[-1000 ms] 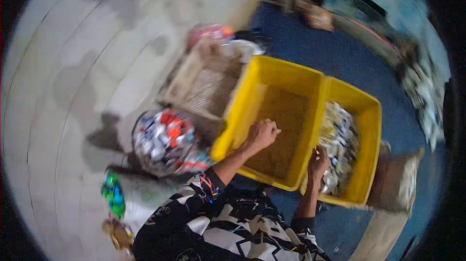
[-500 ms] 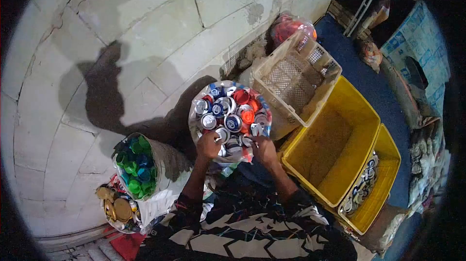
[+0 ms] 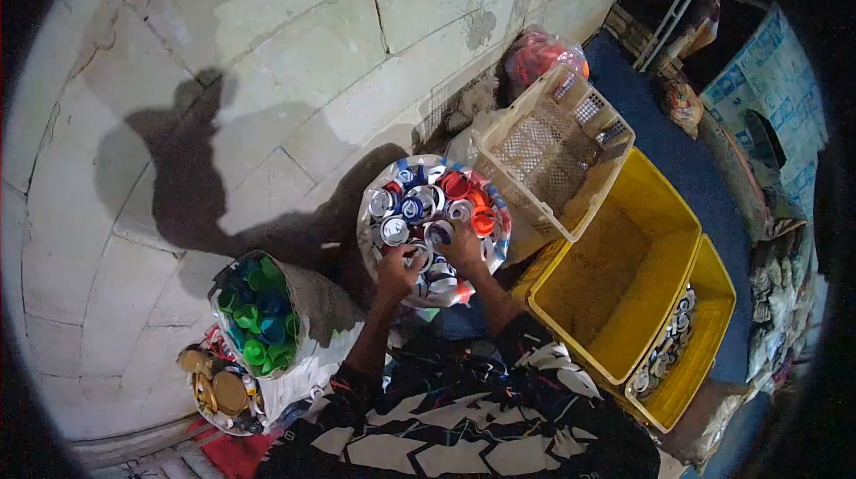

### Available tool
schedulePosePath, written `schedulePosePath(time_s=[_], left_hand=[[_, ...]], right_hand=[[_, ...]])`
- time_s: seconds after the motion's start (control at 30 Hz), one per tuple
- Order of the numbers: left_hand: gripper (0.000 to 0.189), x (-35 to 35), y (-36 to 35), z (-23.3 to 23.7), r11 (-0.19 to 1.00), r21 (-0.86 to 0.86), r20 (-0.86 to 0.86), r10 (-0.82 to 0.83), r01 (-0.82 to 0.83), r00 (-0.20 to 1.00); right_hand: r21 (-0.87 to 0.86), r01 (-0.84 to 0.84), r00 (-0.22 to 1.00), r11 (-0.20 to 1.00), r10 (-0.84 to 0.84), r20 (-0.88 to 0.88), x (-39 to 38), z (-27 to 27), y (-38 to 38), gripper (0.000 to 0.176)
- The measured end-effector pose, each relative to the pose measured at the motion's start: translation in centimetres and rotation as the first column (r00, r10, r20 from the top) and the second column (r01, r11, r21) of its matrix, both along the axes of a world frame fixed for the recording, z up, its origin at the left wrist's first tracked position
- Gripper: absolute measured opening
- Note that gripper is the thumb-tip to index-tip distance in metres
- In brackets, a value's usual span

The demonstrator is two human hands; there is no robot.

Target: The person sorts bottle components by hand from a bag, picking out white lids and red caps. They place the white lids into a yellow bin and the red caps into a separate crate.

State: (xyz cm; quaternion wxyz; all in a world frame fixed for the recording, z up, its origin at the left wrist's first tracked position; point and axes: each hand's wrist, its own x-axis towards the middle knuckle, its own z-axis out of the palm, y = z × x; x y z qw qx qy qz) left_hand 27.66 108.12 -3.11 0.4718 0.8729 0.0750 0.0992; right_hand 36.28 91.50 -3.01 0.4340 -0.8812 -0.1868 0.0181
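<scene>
Round caps [image 3: 394, 230] lie heaped in the open sack [image 3: 366, 228]. Left grip [image 3: 399, 272]: sack's near side, fingers curled at a pale cap [image 3: 428, 256]. Right grip [image 3: 462, 247]: just right of the sack's centre, fingers bent at a dark-rimmed cap [image 3: 438, 233]. I cannot tell whether either pinches. Judged light, stiff, somewhat slippery; I'd hold by opposite rim edges.

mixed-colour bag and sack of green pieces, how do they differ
The bag shows red, white and blue pieces; the sack, green and bluish ones. The left hand and right hand are on the bag's pieces; neither touches the sack. The bag's mouth looks wider than the sack's. Both are open.
</scene>
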Motion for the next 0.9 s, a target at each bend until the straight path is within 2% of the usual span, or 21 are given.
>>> schedulePosePath(time_s=[0.03,0.1,0.13,0.17,0.27,0.3,0.37,0.43,0.47,0.5,0.6,0.63,0.77,0.87,0.9], left_hand=[[0.037,0.1,-0.4,0.3,0.999,-0.053,0.014,0.000,0.001,1.000],[0.041,1.1,-0.9,0.8,0.933,-0.356,-0.164,-0.011,-0.048,0.986],[0.044,1.5,-1.6,1.9,0.865,-0.494,-0.248,-0.038,-0.092,0.968],[0.045,1.2,-2.8,4.7,0.750,-0.631,-0.335,-0.032,-0.199,0.942],[0.039,1.9,-3.4,7.3,0.622,-0.764,-0.347,-0.167,-0.174,0.923],[0.037,1.8,-3.6,7.2,0.567,-0.818,-0.264,-0.218,-0.098,0.939],[0.039,1.1,-3.8,7.9,0.699,-0.676,0.130,-0.198,0.233,0.972],[0.041,0.8,-3.8,8.3,0.636,-0.734,0.165,-0.176,0.240,0.970],[0.041,0.8,-3.4,8.4,0.492,-0.867,-0.002,-0.165,0.081,0.986],[0.041,0.6,-3.2,8.4,0.330,-0.939,-0.169,-0.183,-0.101,0.969],[0.043,0.2,-2.4,5.8,0.385,-0.914,-0.220,-0.205,-0.128,0.954],[0.047,-0.1,-2.0,6.1,0.437,-0.893,-0.236,-0.248,-0.109,0.940],[0.054,-1.3,-1.4,4.5,0.425,-0.896,-0.244,-0.227,-0.130,0.943],[0.054,-1.8,-1.0,4.3,0.469,-0.882,-0.176,-0.239,-0.045,0.955],[0.054,-1.9,-0.8,4.3,0.466,-0.881,-0.209,-0.240,-0.076,0.948]], right_hand=[[0.099,0.041,0.993,0.994,-0.030,-0.111,-0.1,-0.2,0.1,0.055],[0.139,0.102,0.993,0.985,-0.109,0.038,-1.0,-0.6,-0.1,0.051],[0.157,0.130,0.982,0.979,-0.148,0.114,-1.7,0.9,-0.2,0.050],[0.156,0.070,0.955,0.985,-0.111,0.274,-2.3,2.8,-0.4,0.046],[0.227,0.040,0.972,0.973,-0.091,0.217,-3.8,6.4,-0.8,0.052],[0.229,0.033,0.974,0.973,-0.083,0.212,-4.3,7.2,-0.9,0.053],[0.229,0.021,0.978,0.973,-0.067,0.197,-4.9,8.1,-1.1,0.056],[0.352,-0.003,1.000,0.936,0.013,-0.024,-5.1,7.8,-1.7,0.052],[0.413,-0.007,0.989,0.911,0.068,-0.132,-5.2,7.5,-2.0,0.050],[0.531,-0.042,0.996,0.846,0.079,-0.048,-5.0,5.9,-1.9,0.043],[0.537,-0.072,0.970,0.841,0.184,-0.158,-5.5,6.6,-2.8,0.042],[0.498,-0.082,0.970,0.863,0.184,-0.160,-5.8,6.5,-2.8,0.043],[0.344,-0.109,0.973,0.933,0.171,-0.155,-6.4,6.2,-2.8,0.047],[0.530,-0.043,0.924,0.847,0.236,-0.302,-6.3,4.1,-2.5,0.046],[0.569,-0.026,0.904,0.822,0.263,-0.338,-6.3,3.7,-2.7,0.040]])
